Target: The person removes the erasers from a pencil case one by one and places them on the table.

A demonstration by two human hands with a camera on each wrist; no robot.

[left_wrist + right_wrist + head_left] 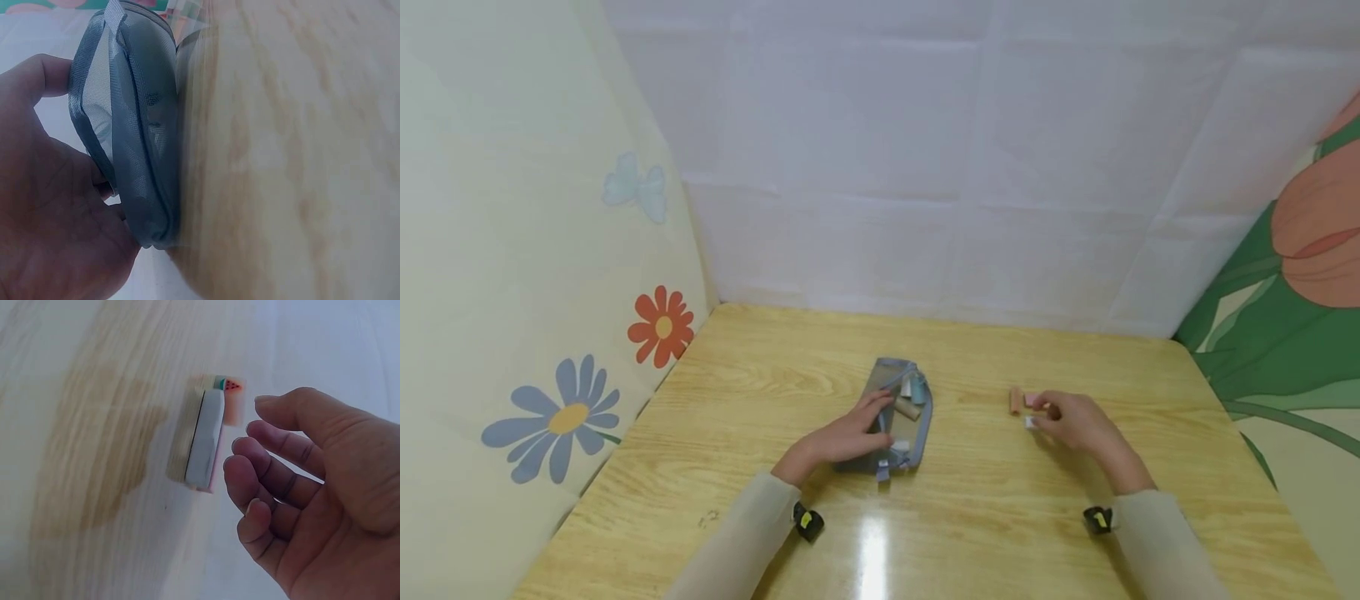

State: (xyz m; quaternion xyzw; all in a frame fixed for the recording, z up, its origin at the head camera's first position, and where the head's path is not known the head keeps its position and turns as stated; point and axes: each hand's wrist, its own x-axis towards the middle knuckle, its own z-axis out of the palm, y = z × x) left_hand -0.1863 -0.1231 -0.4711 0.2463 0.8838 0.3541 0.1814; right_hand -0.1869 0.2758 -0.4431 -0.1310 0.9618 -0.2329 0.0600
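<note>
Nearest the camera, pale sleeves [722,550]; beyond, left hand [844,439] bent round a grey-blue fabric-and-mesh pouch [925,425], small teal and tan pieces [907,408] inside, probably for steadying it. Right hand [1075,423] loosely curved, holding nothing, beside small white, pink and orange blocks [205,437] on a yellow wood-grain table [737,417].

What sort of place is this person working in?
Possibly a small indoor corner screened off around a table, though the wider room is out of view. A wood-grain table fills the foreground, a creased pale sheet hangs behind it, and a flower-patterned covering lines the left side.
</note>
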